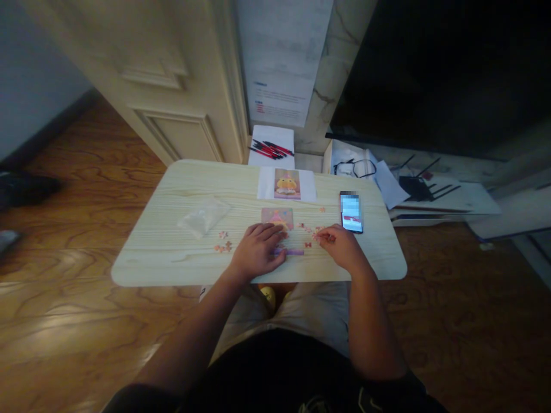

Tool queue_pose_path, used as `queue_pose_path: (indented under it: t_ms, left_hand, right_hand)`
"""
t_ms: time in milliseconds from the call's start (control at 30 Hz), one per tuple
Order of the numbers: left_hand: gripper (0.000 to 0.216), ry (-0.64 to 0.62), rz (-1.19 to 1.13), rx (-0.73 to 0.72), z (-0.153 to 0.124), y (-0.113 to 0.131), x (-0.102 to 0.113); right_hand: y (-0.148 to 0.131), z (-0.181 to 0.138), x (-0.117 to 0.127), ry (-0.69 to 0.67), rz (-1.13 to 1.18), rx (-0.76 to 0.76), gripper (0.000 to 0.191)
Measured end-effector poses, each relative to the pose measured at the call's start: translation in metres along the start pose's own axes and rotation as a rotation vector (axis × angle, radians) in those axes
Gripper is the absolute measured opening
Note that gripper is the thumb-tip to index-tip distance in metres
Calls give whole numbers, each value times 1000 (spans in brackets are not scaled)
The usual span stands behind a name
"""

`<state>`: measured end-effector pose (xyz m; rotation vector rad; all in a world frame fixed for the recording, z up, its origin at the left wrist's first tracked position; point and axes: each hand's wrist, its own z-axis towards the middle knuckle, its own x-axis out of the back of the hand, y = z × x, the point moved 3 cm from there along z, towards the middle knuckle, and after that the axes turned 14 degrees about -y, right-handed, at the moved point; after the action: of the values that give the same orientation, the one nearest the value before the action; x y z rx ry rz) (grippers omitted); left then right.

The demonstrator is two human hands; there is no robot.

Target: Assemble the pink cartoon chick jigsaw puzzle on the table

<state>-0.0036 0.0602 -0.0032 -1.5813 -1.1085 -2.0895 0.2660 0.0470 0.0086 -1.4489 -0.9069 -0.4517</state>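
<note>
On the pale wooden table lies a partly assembled jigsaw puzzle (275, 217) with a pink and yellow picture. My left hand (259, 248) rests flat across its lower left part, fingers outstretched, hiding much of it. A purple strip of the puzzle (295, 252) shows beside my thumb. My right hand (341, 245) is at the right, fingertips pinched together on what looks like a small puzzle piece, partly hidden by the fingers. Loose puzzle pieces (307, 245) lie around those fingertips, and one puzzle piece (322, 210) sits farther back. Several more puzzle pieces (222, 248) lie left of my left hand.
A printed picture sheet (287, 183) lies at the table's (150, 252) back edge. A clear plastic bag (204, 217) is on the left, a lit phone (351, 212) on the right. Behind stand red and black pens (271, 149), an open white box (350, 155) and a black router (415, 188).
</note>
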Motion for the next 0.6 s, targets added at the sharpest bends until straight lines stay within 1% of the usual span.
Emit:
queue_pose_path:
  t_ms: [67,167,233,367,500,600]
  left_hand:
    - [44,-8,1,-13,0,0,0]
    - [43,-8,3,-12,-1,-1,-1]
    - [41,-11,11,-16,-1,-1,-1]
    - [37,-16,25,-25,-2,-1,-2]
    - [36,-13,19,-22,-1,-1,-2]
    - [36,-6,13,-19,-1,0,-2]
  right_hand:
    - [-6,0,-7,-47,-16,29,16]
    - [-14,0,-15,-77,-61,48,11]
    - [-19,0,-18,-87,-82,46,8]
    - [-30,5,-19,-69,-62,6,11]
    - [-44,21,-24,-46,17,-31,11]
    - [-53,38,-31,-43,27,-45,11]
